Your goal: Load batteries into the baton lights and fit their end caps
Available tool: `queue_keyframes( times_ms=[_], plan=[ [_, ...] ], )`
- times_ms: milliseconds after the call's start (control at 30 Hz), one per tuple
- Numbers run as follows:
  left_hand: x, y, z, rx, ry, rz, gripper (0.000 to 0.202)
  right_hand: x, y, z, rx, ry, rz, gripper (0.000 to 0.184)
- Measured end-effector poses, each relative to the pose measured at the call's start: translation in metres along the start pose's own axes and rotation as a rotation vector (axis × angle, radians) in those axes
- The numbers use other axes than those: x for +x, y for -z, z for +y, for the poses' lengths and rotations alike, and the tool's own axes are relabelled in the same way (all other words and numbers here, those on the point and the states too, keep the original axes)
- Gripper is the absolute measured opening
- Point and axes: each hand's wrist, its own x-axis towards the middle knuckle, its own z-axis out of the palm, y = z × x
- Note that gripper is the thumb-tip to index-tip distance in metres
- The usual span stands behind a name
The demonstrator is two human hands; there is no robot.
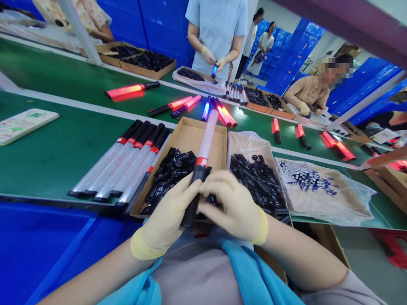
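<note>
Bright, even overhead light, soft shadows, wide-angle bending at the edges, slight blur in far corners.

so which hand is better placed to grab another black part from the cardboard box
Probably the right hand. It rests loosely beside the baton's black handle, right over the black parts in the cardboard box, while the left hand wraps the handle and carries the baton.

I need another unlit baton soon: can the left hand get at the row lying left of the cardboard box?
Probably yes. The row of unlit batons lies open on the green belt, nothing over it. But the left hand now grips the baton with the right hand.
</note>
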Motion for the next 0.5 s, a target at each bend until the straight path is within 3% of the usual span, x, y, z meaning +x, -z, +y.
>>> queue_keyframes(
  times_ms=[67, 133, 267, 367, 433, 500],
  plan=[
    [0.004, -0.001, 0.006, -0.053, 0.058, 0.047, 0.022, -0.002, -0.003, -0.003, -0.144, 0.190, -0.146, 0.018],
    [0.009, -0.004, 0.011, -0.139, 0.157, 0.083, 0.030, -0.001, -0.010, -0.002, -0.302, 0.292, -0.246, 0.022],
    [0.021, -0.011, 0.020, -0.261, 0.199, 0.000, 0.050, 0.011, -0.018, 0.019, -0.456, 0.290, -0.211, 0.019],
    [0.029, -0.009, 0.023, -0.230, 0.124, -0.081, 0.057, 0.025, -0.003, 0.062, -0.435, 0.169, -0.073, 0.024],
    [0.032, 0.000, 0.026, -0.144, 0.033, -0.004, 0.052, 0.033, 0.023, 0.104, -0.436, -0.047, 0.027, 0.029],
    [0.032, 0.016, 0.034, -0.031, -0.073, 0.122, 0.044, 0.036, 0.056, 0.150, -0.482, -0.352, 0.061, 0.030]
  ],
)
